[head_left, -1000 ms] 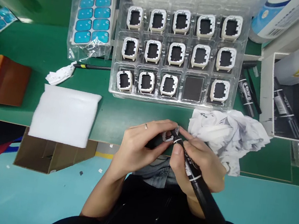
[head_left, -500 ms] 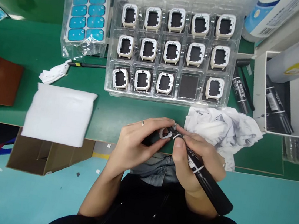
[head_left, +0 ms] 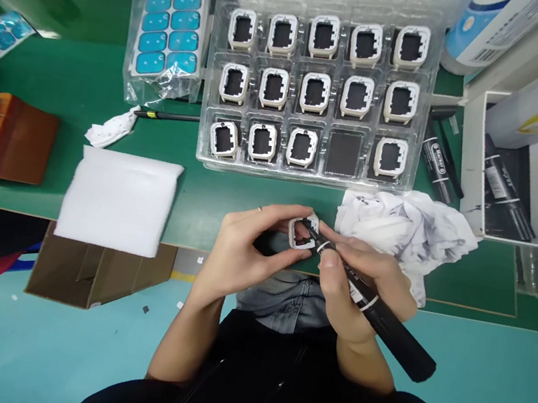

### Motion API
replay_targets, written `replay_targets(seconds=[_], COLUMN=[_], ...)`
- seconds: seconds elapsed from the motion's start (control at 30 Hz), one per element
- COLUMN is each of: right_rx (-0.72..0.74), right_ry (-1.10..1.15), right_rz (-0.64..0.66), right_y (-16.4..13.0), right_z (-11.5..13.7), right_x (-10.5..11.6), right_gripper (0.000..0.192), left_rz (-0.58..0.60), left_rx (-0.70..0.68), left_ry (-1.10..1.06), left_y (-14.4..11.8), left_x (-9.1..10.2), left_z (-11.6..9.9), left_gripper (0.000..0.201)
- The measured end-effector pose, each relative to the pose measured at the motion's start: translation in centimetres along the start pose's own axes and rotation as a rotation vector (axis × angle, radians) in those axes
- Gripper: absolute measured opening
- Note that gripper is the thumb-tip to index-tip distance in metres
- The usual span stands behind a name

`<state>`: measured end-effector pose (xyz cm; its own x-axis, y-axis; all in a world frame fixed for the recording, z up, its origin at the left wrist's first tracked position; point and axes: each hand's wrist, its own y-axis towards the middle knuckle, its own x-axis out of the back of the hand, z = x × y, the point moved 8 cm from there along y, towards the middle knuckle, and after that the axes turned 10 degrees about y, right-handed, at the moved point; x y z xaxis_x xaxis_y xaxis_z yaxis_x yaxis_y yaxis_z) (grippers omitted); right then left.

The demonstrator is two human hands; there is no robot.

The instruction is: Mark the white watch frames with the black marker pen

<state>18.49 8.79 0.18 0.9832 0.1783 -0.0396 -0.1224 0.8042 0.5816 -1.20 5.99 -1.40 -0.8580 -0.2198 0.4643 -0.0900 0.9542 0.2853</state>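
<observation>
At the centre of the frame, just above the near edge of the green desk, the left hand pinches a small white square frame between thumb and fingers. The right hand is closed around a black marker, whose tip touches the frame's inner edge. Crumpled white paper lies just right of the hands. Above them, a clear tray holds rows of similar frames, with one pocket in the bottom row bare.

Bare forearms; ring on left hand; black top.
</observation>
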Motion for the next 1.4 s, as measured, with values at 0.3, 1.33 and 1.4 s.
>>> replay_targets(seconds=[0.3,1.33,1.4], right_rx=[0.067,-0.051,-0.057], right_ry=[-0.079,-0.038,-0.033], right_rz=[-0.028,-0.016,-0.019], right_y=[0.6,0.3,0.2], right_z=[0.5,-0.5,-0.5], right_x=[-0.5,0.0,0.1], right_gripper=[0.03,0.015,0.017], left_rz=[-0.02,-0.017,-0.011], left_rx=[0.017,-0.008,0.009], left_ry=[0.097,0.152,0.139], left_y=[-0.5,-0.8,-0.7], left_x=[-0.1,0.0,0.1], left_z=[-0.3,-0.1,0.0], left_gripper=[0.05,0.047,0.047])
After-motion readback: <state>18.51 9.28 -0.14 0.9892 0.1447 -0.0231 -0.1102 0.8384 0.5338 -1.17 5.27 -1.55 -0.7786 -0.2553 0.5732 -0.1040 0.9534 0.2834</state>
